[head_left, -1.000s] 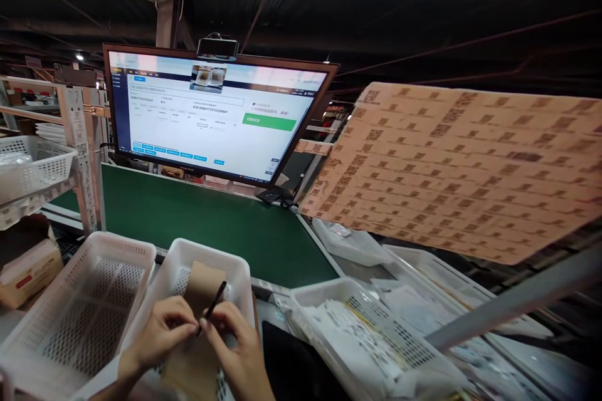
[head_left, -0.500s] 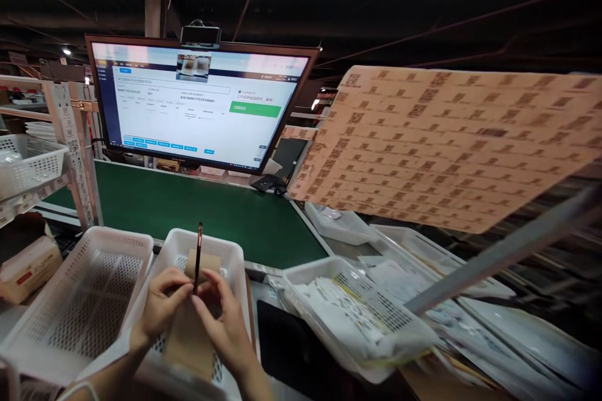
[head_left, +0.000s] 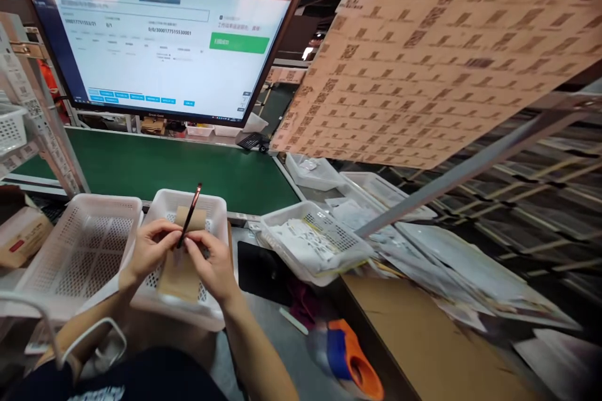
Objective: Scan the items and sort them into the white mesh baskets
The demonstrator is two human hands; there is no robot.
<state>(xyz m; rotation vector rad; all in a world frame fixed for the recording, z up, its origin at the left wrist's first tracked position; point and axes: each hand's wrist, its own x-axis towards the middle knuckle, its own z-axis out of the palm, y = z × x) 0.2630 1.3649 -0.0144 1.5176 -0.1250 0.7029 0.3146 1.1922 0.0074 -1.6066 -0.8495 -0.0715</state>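
Note:
My left hand [head_left: 155,245] and my right hand [head_left: 208,259] meet over a white perforated basket [head_left: 218,213]. Their fingertips pinch the lower end of a slim dark piece with a coppery sheen [head_left: 190,213], possibly a flat thing seen edge-on; I cannot tell its kind. It stands up from my fingers, leaning slightly right. Beneath my hands, a brown kraft packet or card [head_left: 181,282] lies in the basket, partly covered by my fingers. To the left is a second white perforated basket [head_left: 89,244], its mesh floor showing.
Behind the baskets runs a green work surface [head_left: 188,166], under a large monitor [head_left: 155,69]. Right of me are a basket of white slips [head_left: 305,238], a black pad [head_left: 258,272], an orange and blue tape dispenser [head_left: 352,357] and a cardboard box [head_left: 423,326]. A metal bar [head_left: 451,172] slants above.
My view has tipped downward, so the monitor sits higher and more of the bench shows. The slim dark piece now leans further right, still pinched by both hands.

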